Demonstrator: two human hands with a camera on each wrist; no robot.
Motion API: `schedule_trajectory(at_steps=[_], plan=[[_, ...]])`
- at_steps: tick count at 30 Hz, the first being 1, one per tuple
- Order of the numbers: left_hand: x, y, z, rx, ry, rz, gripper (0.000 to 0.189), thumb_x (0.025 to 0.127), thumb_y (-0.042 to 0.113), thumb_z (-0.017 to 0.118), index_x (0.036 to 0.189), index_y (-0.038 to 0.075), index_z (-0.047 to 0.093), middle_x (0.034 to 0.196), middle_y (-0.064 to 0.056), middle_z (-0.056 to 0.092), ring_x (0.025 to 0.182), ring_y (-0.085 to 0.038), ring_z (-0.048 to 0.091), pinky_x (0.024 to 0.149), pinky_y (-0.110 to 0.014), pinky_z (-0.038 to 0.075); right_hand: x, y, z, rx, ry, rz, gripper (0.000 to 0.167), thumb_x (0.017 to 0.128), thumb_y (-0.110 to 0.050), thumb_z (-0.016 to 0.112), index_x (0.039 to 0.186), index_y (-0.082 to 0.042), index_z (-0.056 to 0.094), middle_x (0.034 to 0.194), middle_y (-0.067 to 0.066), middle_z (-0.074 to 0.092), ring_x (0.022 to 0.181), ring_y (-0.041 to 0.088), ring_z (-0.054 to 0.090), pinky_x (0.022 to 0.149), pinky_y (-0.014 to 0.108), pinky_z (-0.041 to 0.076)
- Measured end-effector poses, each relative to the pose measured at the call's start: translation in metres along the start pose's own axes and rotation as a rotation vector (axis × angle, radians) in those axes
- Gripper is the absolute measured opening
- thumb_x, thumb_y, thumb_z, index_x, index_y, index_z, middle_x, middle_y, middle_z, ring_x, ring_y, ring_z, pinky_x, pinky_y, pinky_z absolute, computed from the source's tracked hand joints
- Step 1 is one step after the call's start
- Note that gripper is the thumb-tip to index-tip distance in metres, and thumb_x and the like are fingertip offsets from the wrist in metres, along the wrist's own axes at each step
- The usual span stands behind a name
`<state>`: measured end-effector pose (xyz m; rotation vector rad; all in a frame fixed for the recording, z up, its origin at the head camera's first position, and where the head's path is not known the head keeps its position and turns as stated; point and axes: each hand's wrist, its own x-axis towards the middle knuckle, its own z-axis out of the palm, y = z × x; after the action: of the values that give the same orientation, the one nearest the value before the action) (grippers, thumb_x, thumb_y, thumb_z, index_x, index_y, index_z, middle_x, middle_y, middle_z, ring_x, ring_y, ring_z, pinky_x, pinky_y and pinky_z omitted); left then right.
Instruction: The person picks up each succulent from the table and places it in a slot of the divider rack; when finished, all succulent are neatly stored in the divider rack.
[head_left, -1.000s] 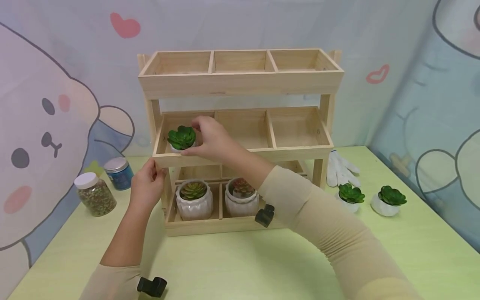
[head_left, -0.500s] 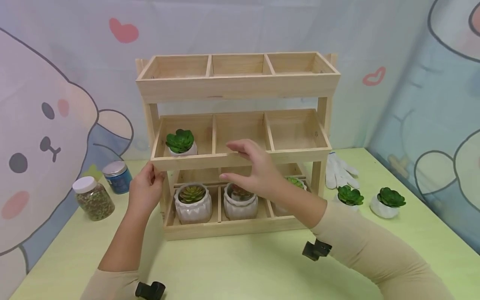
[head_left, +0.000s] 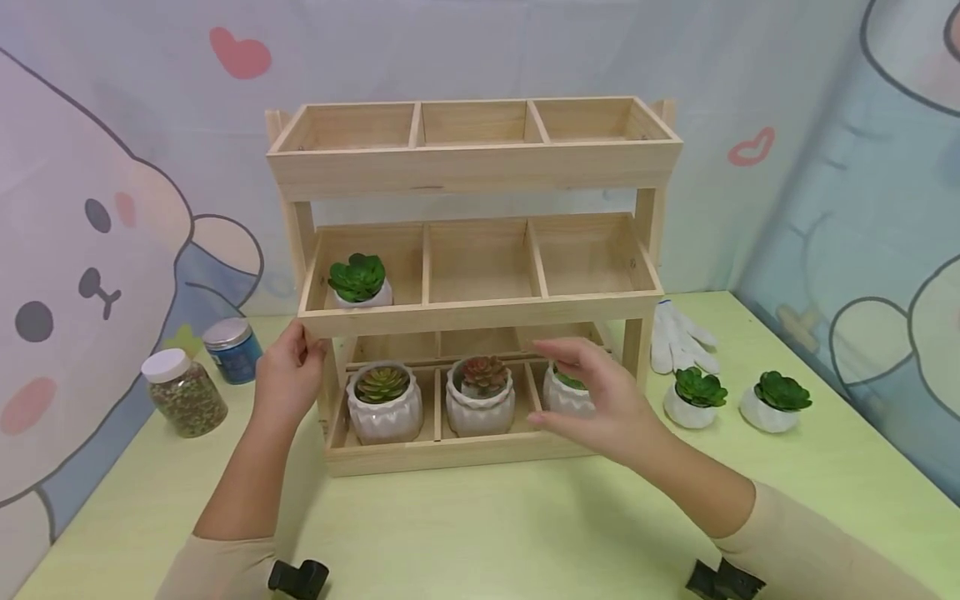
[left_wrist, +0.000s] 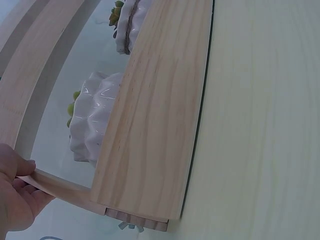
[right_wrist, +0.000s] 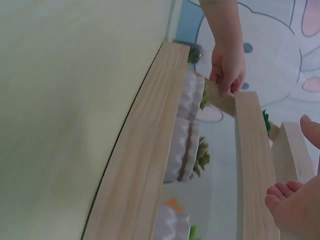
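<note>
A three-tier wooden plant stand [head_left: 480,168] with divided trays stands on the table. My left hand [head_left: 288,373] grips its left upright just under the middle tray; the left wrist view shows the thumb and fingers around the post [left_wrist: 65,189]. In the middle tray's left compartment sits a green succulent in a small white pot [head_left: 360,281]. My right hand [head_left: 603,402] holds nothing, thumb and fingers spread apart, in front of the bottom tray's right end. There it partly covers a white ribbed pot [head_left: 564,398] with a green plant.
Two more ribbed pots, one with a yellow-green succulent [head_left: 384,417] and one with a reddish succulent [head_left: 480,408], fill the bottom tray's other compartments. Right of the stand are two small potted succulents [head_left: 692,408] and white gloves [head_left: 678,337]. A pebble jar [head_left: 184,396] and blue jar [head_left: 234,352] stand left.
My right hand has let go of the small green succulent in the middle tray's left compartment and moved right and down. The left hand has stayed on the upright.
</note>
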<state>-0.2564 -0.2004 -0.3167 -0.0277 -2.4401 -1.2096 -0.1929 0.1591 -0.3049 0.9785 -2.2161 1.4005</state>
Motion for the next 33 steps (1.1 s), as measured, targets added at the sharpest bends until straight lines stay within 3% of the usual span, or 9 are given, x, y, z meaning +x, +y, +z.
schedule_trajectory(at_steps=[6,12,17,21,27,29,33], plan=[[-0.001,-0.002,-0.001,-0.001,-0.023,-0.031,0.036,0.098,0.011,0.049,0.133,0.006,0.047,0.130,-0.018,0.053,0.117,-0.036,0.051,0.091,-0.052,0.044,-0.023,0.008,-0.020,0.144,0.082,0.024,0.066,0.067,0.014,0.077,0.126,0.005,0.049,0.128,0.012,0.052,0.122,0.026,0.046,0.103,0.030,0.037],[0.000,-0.003,-0.001,-0.009,-0.022,-0.033,0.038,0.098,0.011,0.049,0.136,0.007,0.045,0.131,-0.018,0.051,0.118,-0.037,0.050,0.091,-0.053,0.043,-0.038,0.018,-0.041,0.152,0.175,0.070,0.063,0.067,0.020,0.073,0.123,0.012,0.047,0.127,0.013,0.053,0.122,0.023,0.046,0.103,0.025,0.035],[0.001,-0.003,-0.002,-0.003,-0.020,-0.021,0.038,0.098,0.010,0.049,0.135,0.006,0.046,0.130,-0.019,0.052,0.116,-0.038,0.051,0.090,-0.053,0.044,-0.048,0.030,-0.059,0.089,0.275,0.204,0.059,0.071,0.015,0.073,0.124,0.009,0.047,0.124,0.001,0.055,0.119,0.015,0.047,0.100,0.018,0.036],[0.000,-0.002,-0.002,0.002,-0.021,-0.020,0.038,0.098,0.009,0.049,0.135,0.006,0.046,0.130,-0.019,0.052,0.115,-0.038,0.051,0.090,-0.053,0.044,-0.051,0.039,-0.074,0.015,0.359,0.278,0.056,0.075,0.009,0.073,0.125,0.005,0.049,0.124,0.000,0.055,0.118,0.011,0.047,0.097,0.016,0.038],[-0.001,-0.002,-0.001,0.005,-0.018,-0.014,0.036,0.097,0.010,0.049,0.133,0.005,0.047,0.129,-0.019,0.052,0.115,-0.039,0.051,0.090,-0.053,0.044,-0.056,0.057,-0.096,-0.167,0.425,0.472,0.058,0.080,-0.016,0.076,0.129,-0.004,0.048,0.127,0.001,0.052,0.117,0.010,0.048,0.093,0.011,0.038],[-0.001,-0.002,-0.001,0.002,-0.021,-0.013,0.036,0.098,0.010,0.049,0.134,0.005,0.047,0.130,-0.020,0.052,0.116,-0.039,0.051,0.090,-0.054,0.044,-0.059,0.064,-0.102,-0.210,0.417,0.555,0.065,0.080,-0.026,0.076,0.133,-0.004,0.045,0.132,0.006,0.049,0.122,0.018,0.046,0.097,0.017,0.039],[-0.001,-0.003,-0.001,0.013,-0.019,-0.004,0.034,0.098,0.011,0.049,0.131,0.004,0.048,0.129,-0.020,0.053,0.115,-0.039,0.052,0.089,-0.053,0.044,-0.066,0.079,-0.112,-0.254,0.349,0.686,0.082,0.079,-0.041,0.074,0.140,-0.002,0.035,0.141,0.018,0.039,0.128,0.038,0.037,0.102,0.043,0.037]])
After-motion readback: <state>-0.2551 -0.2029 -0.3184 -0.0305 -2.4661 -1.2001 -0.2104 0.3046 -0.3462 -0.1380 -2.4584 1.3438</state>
